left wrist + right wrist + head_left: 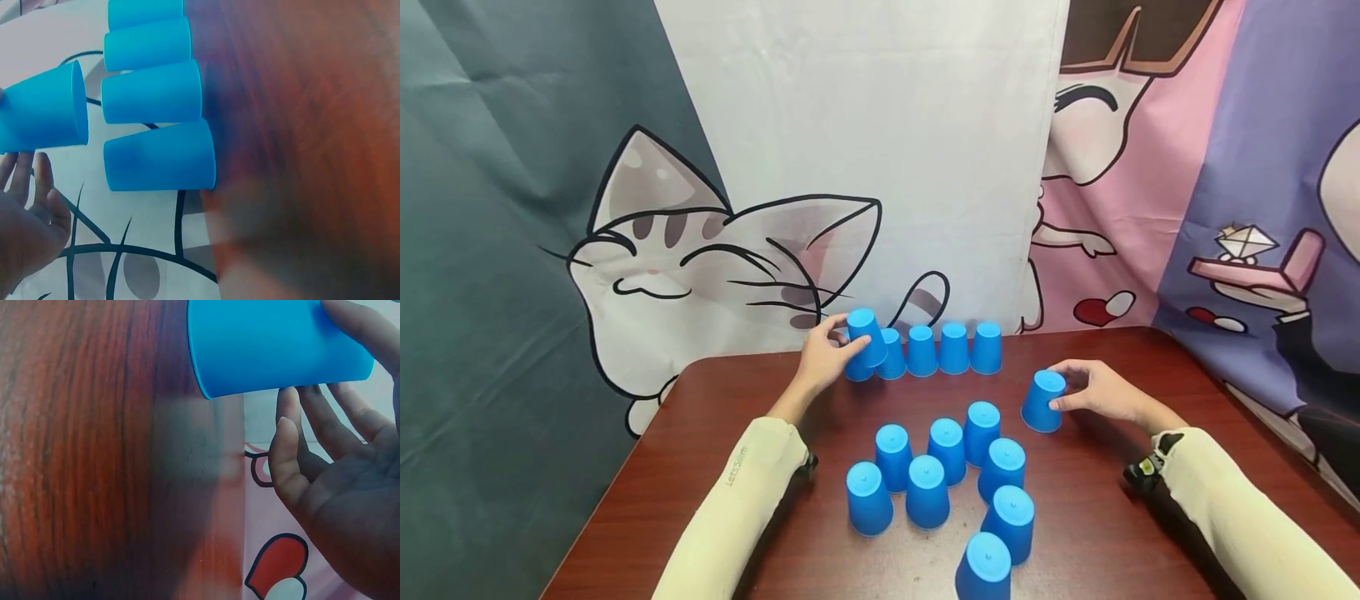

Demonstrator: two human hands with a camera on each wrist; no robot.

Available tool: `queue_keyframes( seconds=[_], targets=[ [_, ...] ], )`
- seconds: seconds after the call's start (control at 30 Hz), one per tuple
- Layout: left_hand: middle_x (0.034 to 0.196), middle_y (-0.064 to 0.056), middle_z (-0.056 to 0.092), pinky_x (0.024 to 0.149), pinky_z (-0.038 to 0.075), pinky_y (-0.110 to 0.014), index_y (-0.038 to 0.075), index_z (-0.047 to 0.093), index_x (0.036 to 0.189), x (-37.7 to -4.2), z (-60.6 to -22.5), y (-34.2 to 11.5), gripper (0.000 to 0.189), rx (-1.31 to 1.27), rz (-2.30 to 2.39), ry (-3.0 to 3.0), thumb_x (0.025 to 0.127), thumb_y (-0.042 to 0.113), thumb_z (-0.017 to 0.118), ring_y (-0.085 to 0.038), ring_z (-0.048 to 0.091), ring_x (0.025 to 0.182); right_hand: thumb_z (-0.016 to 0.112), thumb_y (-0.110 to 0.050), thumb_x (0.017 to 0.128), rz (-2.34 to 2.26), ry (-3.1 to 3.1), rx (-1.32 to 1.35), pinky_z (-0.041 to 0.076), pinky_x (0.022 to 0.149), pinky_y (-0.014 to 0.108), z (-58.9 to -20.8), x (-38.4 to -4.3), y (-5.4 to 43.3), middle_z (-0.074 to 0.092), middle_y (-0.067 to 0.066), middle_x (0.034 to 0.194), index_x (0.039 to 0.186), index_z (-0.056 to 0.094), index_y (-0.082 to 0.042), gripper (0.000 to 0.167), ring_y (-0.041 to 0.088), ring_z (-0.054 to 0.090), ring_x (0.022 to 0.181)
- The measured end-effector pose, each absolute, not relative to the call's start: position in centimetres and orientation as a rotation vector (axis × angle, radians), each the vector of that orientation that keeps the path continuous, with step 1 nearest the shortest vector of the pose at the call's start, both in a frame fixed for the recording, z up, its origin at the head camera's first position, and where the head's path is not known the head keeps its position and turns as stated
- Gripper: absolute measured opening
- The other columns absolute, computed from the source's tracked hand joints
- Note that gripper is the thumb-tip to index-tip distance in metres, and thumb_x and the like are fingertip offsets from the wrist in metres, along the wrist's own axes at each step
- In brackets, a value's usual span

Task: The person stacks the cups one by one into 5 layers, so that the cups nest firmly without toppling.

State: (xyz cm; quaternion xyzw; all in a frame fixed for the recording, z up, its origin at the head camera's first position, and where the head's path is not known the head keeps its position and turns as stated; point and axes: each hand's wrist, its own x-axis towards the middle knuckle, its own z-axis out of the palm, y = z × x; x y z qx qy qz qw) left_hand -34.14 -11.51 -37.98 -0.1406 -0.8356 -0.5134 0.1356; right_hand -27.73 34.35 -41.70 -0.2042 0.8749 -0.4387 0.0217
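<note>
My left hand [822,360] grips an upside-down blue plastic cup [867,337], raised off the table and slightly tilted. Behind it, a row of upside-down blue cups [953,348] stands along the back edge; the leftmost is partly hidden by the held cup and my fingers. In the left wrist view the held cup [44,109] is apart from the row [159,156]. To the right, my right hand [1101,393] pinches another upside-down blue cup [1042,402] between thumb and fingers. Whether that cup's rim touches the table, I cannot tell.
Several more upside-down blue cups [927,492] stand in a loose cluster at the front middle of the brown wooden table [700,467], one cut by the lower frame edge. A printed cloth [880,125] hangs right behind the table's back edge.
</note>
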Motion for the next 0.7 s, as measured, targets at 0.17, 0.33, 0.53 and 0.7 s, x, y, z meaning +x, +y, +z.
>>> queue_keyframes(
  seconds=[0.17,0.33,0.53,0.7],
  targets=[
    [0.130,-0.015,0.061,0.084,0.054,-0.045,0.007,0.056,0.137,-35.3,-37.7,-11.5,0.059,-0.371,-1.457,-2.409,0.089,0.036,0.074,-0.028,0.060,0.099,0.080,-0.015,0.084,-1.359,2.715,-0.608,0.054,0.087,0.052,-41.7,-27.7,34.3,0.068,0.018,0.114,0.125,0.059,0.005,0.051,0.036,0.064,0.105],
    [0.132,-0.015,0.060,0.083,0.054,-0.045,0.008,0.056,0.137,-36.3,-37.8,-11.4,0.058,-0.337,-1.430,-2.412,0.091,0.038,0.073,-0.028,0.060,0.099,0.081,-0.016,0.084,-1.349,2.723,-0.607,0.055,0.086,0.051,-42.0,-27.7,34.4,0.068,0.018,0.114,0.124,0.060,0.004,0.050,0.035,0.065,0.104],
    [0.133,-0.016,0.059,0.086,0.053,-0.047,0.008,0.056,0.137,-37.5,-38.1,-11.4,0.060,-0.305,-1.442,-2.396,0.090,0.040,0.072,-0.030,0.060,0.102,0.080,-0.017,0.084,-1.355,2.729,-0.594,0.053,0.088,0.053,-42.2,-27.8,34.5,0.068,0.016,0.113,0.124,0.061,0.002,0.049,0.034,0.064,0.105],
    [0.133,-0.015,0.059,0.090,0.052,-0.049,0.008,0.055,0.138,-38.2,-38.3,-11.4,0.060,-0.263,-1.452,-2.400,0.090,0.040,0.073,-0.031,0.060,0.105,0.080,-0.017,0.085,-1.365,2.700,-0.588,0.053,0.089,0.051,-42.5,-27.9,34.7,0.069,0.016,0.113,0.125,0.060,0.002,0.049,0.032,0.064,0.103]
  ],
)
